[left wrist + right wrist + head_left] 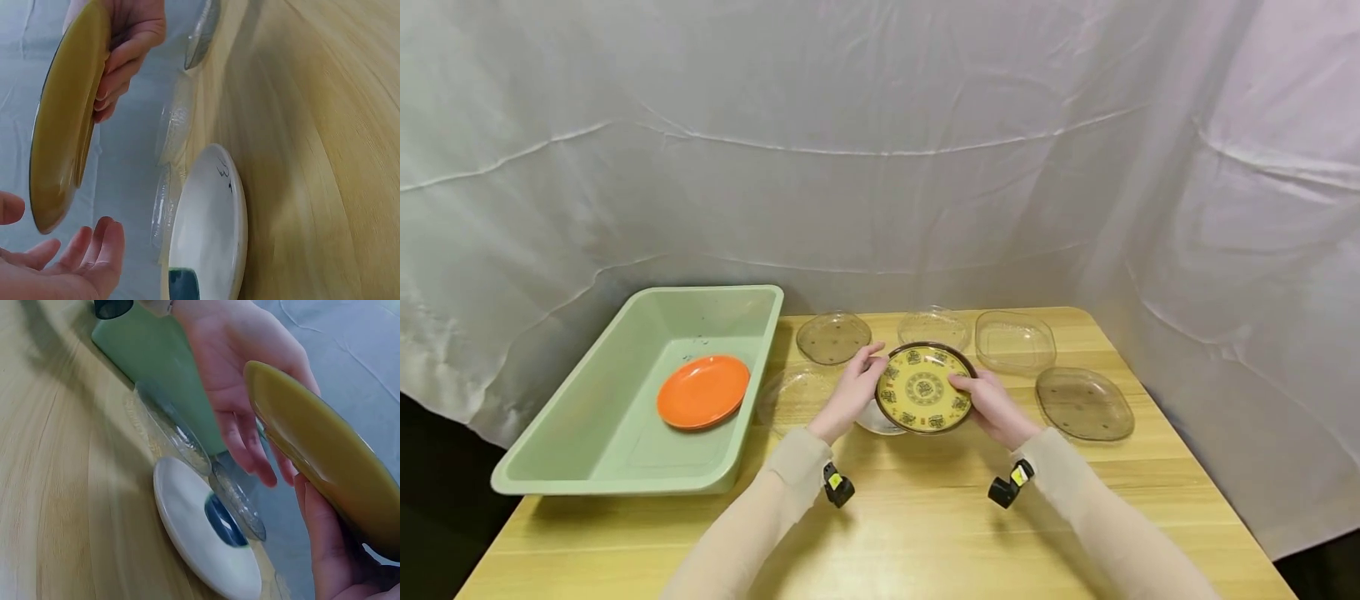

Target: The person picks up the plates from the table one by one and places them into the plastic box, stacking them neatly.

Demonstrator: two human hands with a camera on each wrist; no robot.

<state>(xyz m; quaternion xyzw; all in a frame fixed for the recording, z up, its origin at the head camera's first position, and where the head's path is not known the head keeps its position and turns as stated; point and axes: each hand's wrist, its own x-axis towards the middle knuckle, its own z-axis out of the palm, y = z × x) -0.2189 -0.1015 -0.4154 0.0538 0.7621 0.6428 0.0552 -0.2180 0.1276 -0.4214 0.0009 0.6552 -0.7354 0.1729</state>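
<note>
A yellow plate (925, 388) with a dark brown rim and printed figures is held up above the table, tilted toward me. My right hand (996, 408) grips its right edge, thumb on the face and fingers underneath. My left hand (848, 392) is at the plate's left edge; in the left wrist view its fingers (105, 250) are loosely spread and apart from the plate. Below, a white plate (187, 525) with a dark blue-green patch lies on the table, mostly hidden in the head view.
To the left stands a pale green tub (760, 392) with an orange plate (703, 392) in it. Clear and brownish see-through plates lie around the hands, among them a round brown one (833, 337), a clear squarish one (1015, 342) and a brown squarish one (1084, 403).
</note>
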